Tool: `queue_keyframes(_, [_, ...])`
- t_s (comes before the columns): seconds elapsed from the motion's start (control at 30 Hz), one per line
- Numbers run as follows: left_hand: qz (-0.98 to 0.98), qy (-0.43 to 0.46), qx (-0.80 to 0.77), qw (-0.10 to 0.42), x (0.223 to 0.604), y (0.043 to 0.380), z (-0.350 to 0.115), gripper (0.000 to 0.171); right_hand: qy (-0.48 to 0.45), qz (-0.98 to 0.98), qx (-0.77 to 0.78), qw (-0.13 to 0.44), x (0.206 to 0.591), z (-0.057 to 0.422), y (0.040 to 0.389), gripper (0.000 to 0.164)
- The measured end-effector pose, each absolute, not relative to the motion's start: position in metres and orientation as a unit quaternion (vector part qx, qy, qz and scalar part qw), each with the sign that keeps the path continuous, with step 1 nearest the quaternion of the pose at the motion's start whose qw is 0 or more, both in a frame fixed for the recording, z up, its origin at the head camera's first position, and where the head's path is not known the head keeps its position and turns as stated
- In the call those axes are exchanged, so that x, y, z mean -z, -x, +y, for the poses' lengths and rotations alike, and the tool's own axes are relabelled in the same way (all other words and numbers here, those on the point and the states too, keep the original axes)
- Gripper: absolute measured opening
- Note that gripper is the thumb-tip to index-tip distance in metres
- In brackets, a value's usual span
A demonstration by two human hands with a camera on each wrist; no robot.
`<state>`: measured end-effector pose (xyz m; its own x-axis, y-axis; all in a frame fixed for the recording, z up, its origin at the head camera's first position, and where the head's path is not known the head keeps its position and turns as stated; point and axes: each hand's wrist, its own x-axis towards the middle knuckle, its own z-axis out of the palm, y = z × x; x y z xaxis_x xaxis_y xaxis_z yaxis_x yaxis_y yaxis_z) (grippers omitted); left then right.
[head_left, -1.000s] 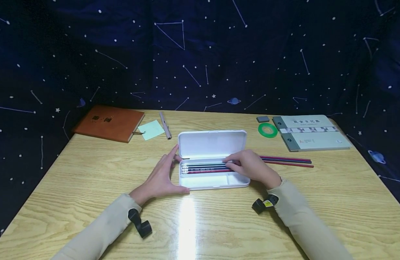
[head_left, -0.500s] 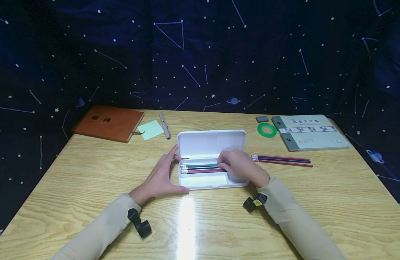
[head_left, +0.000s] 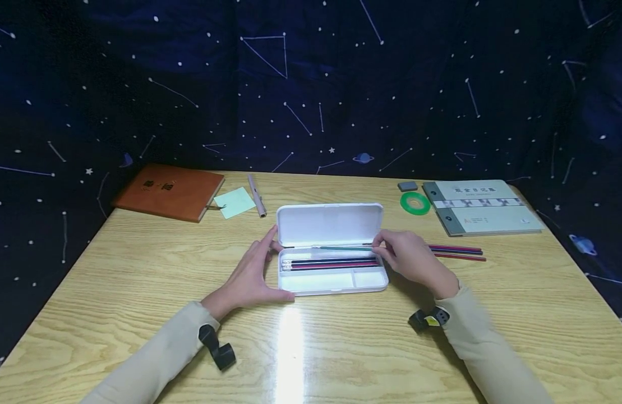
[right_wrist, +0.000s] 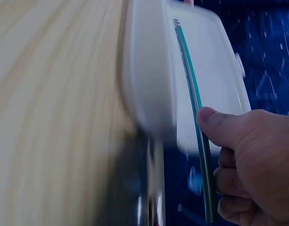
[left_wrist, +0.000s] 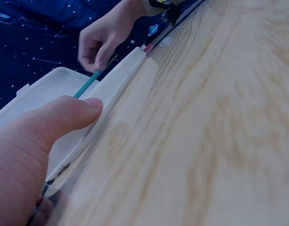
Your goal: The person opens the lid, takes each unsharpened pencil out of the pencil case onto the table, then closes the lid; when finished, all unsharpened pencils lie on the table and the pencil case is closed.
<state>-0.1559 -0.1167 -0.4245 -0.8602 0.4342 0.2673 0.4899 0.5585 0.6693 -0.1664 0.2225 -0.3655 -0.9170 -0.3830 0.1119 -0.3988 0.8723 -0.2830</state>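
Note:
A white pencil case (head_left: pixel 318 283) lies on the table with its lid (head_left: pixel 330 224) raised. My left hand (head_left: pixel 252 275) holds its left end, thumb along the front edge and fingers towards the back. My right hand (head_left: pixel 414 258) pinches a green pencil (head_left: pixel 341 248) between thumb and fingers, above the back edge of the case. In the right wrist view the green pencil (right_wrist: pixel 191 77) shows a metal ferrule at its far tip. Several dark and red pencils (head_left: pixel 331 264) lie in the case's long back compartment; its front compartments hold nothing visible.
Several red and dark pencils (head_left: pixel 457 252) lie right of the case, partly behind my right hand. Behind are a green tape roll (head_left: pixel 406 206), grey eraser (head_left: pixel 408 186) and grey-green notebook (head_left: pixel 484 207). At left are a brown notebook (head_left: pixel 169 193), sticky note (head_left: pixel 235 202) and pen (head_left: pixel 257 196).
My right hand has lifted the green pencil out of the compartment and moved right with it. The left hand and the case have stayed in place.

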Motion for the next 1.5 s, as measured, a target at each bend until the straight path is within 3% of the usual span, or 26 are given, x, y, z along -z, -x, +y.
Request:
queue_keyframes(0.37, [-0.879,0.262,0.396,0.039,0.426,0.157,-0.118,0.138,-0.151,-0.968,-0.184,0.074,0.38,0.317,0.14,0.004])
queue_keyframes(0.7, [-0.879,0.261,0.398,0.037,0.424,0.156,-0.118,0.138,-0.164,-0.962,-0.203,0.075,0.392,0.354,0.138,0.005])
queue_keyframes(1.13, [-0.881,0.259,0.395,0.037,0.426,0.156,-0.119,0.139,-0.139,-0.968,-0.199,0.068,0.388,0.352,0.159,0.017])
queue_keyframes(1.33, [-0.882,0.26,0.392,0.039,0.425,0.156,-0.119,0.139,-0.147,-0.962,-0.227,0.035,0.38,0.314,0.165,0.016])
queue_keyframes(1.5, [-0.88,0.266,0.391,0.038,0.425,0.157,-0.117,0.139,-0.212,-0.947,-0.239,0.029,0.379,0.273,0.172,0.01])
